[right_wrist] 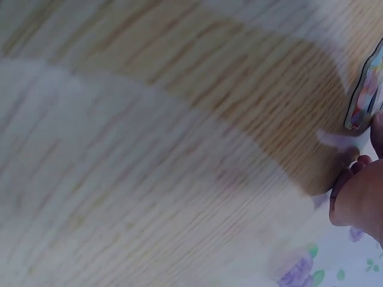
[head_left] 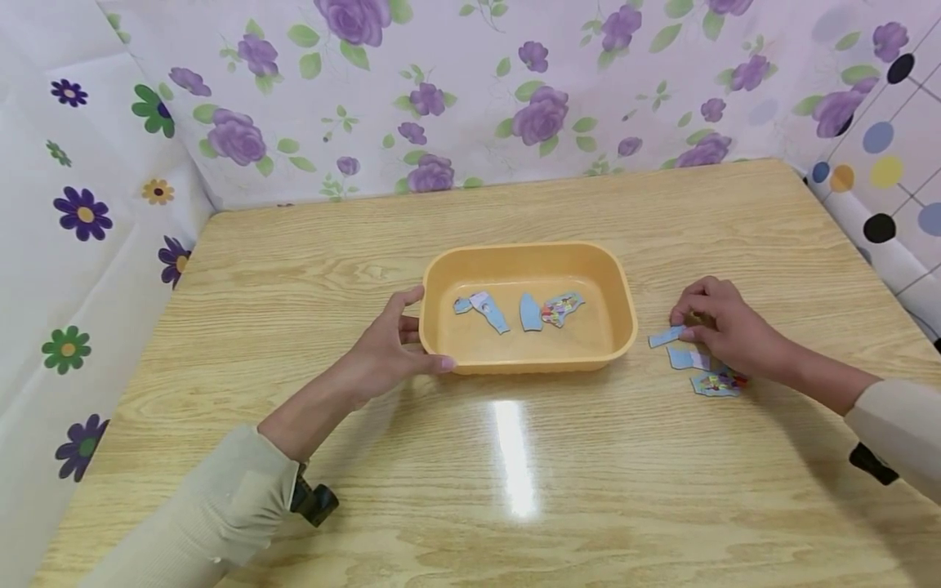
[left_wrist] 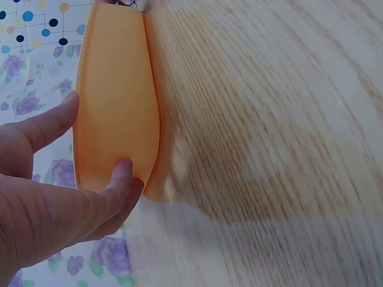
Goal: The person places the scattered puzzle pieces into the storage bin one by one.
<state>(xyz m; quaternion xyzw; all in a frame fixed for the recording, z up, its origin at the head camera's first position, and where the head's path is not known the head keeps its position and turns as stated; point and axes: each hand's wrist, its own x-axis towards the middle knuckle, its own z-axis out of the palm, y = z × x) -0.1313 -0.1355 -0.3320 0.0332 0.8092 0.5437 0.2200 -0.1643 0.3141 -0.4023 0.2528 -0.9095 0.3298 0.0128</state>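
An orange plastic tray (head_left: 529,365) holds several flat blue puzzle pieces, among them a plain one (head_left: 530,313) and one with a multicoloured print (head_left: 562,308). My left hand (head_left: 390,351) grips the tray's left end, thumb at the front corner and fingers along the side; the left wrist view shows these fingers (left_wrist: 122,173) against the outer wall. Right of the tray, my right hand (head_left: 724,322) pinches a narrow light-blue puzzle piece (head_left: 664,336) between thumb and fingers. Below it lie a blue-and-lilac piece (head_left: 687,358) and a colourful piece (head_left: 716,383), partly covered by this hand.
The tray stands on a wood-grain table (head_left: 367,245) with a bright reflection in front of it. A flowered sheet (head_left: 470,90) hangs along the back, with patterned sheets on the left (head_left: 81,286) and right (head_left: 889,163). Each wrist wears a dark device.
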